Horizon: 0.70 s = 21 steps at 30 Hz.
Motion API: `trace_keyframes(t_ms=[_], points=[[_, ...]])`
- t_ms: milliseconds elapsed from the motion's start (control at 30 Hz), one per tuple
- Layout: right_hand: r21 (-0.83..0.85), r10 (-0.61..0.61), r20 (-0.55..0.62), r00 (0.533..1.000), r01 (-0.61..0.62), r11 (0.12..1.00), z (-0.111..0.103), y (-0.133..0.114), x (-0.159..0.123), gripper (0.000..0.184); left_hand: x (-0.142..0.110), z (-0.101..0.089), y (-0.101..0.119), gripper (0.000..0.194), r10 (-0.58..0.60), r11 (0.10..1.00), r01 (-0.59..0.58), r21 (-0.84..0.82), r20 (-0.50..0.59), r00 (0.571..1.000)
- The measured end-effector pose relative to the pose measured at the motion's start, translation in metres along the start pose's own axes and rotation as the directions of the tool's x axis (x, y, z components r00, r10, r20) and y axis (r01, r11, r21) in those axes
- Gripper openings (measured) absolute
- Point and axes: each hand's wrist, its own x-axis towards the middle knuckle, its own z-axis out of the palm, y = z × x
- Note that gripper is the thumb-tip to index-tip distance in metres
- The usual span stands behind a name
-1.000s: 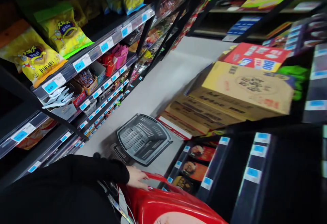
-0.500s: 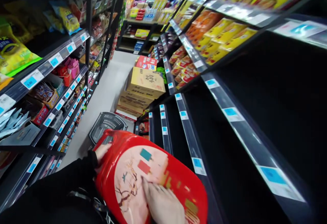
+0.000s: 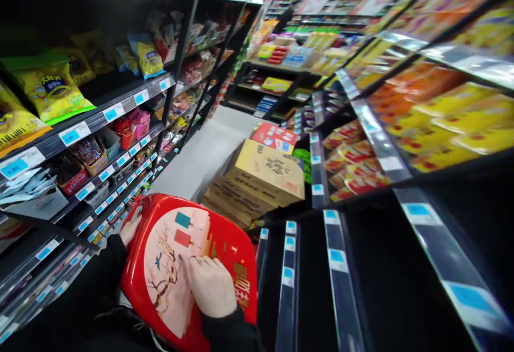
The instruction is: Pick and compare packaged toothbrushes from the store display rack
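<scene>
A large glossy red gift box with rounded corners is tilted in front of me. Its face carries a pale pink panel with branches, a bird, and teal and red squares, beside gold lettering. My left hand grips its far left edge by what looks like a handle; the fingers are partly hidden behind the rim. My right hand rests on the printed face with fingers partly bent and one fingertip touching the pink panel. Nothing shows inside the right hand.
Stacked cardboard cartons stand on the aisle floor ahead. To the left, a shelf holds yellow snack bags and small boxes. Dark shelves with price-tag rails run along the right, with yellow packets higher up.
My view has swung, so the shelves and cartons sit further right. The red box is further left in view, now covering the grey basket on the floor. My right-hand fingers are more bent.
</scene>
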Motion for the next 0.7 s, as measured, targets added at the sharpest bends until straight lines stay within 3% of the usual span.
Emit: trace_keyframes(t_ms=[133,233,300,367,400,433,533,633,700], points=[[0.079,-0.015,-0.074,0.997,0.021,0.997,0.014,0.048,-0.002,0.042,-0.006,0.035,-0.003,0.054,0.054,0.992,-0.063,-0.109,-0.077,0.996],[0.129,-0.022,-0.098,0.995,0.035,0.991,0.021,0.093,-0.008,0.043,-0.019,0.068,-0.013,0.048,0.125,0.981,-0.154,-0.118,-0.218,0.968],[0.129,-0.043,-0.087,0.995,0.054,0.990,0.023,0.124,-0.011,0.044,-0.030,0.083,-0.026,0.044,0.246,0.961,-0.274,-0.019,-0.383,0.890],[0.115,-0.058,-0.076,0.995,0.066,0.991,0.025,0.152,-0.012,0.045,-0.040,0.087,-0.047,0.042,0.356,0.930,-0.343,0.132,-0.550,0.755],[0.106,-0.064,-0.073,0.995,0.071,0.992,0.026,0.165,-0.012,0.046,-0.045,0.086,-0.060,0.042,0.366,0.928,-0.324,0.184,-0.616,0.697],[0.095,-0.072,-0.076,0.994,0.079,0.992,0.028,0.175,-0.011,0.046,-0.049,0.084,-0.075,0.042,0.322,0.946,-0.264,0.191,-0.667,0.672],[0.023,-0.104,-0.104,0.989,0.107,0.994,0.034,0.198,-0.005,0.048,-0.060,0.073,-0.127,0.040,0.067,0.997,-0.015,0.080,-0.699,0.712],[-0.102,-0.104,-0.124,0.987,0.092,0.991,0.043,0.213,0.005,0.051,-0.069,0.068,-0.179,0.024,-0.170,0.972,0.235,0.019,-0.635,0.754],[-0.160,-0.061,-0.109,0.992,0.043,0.986,0.051,0.224,0.014,0.053,-0.075,0.067,-0.209,0.015,-0.325,0.913,0.408,0.019,-0.571,0.754]])
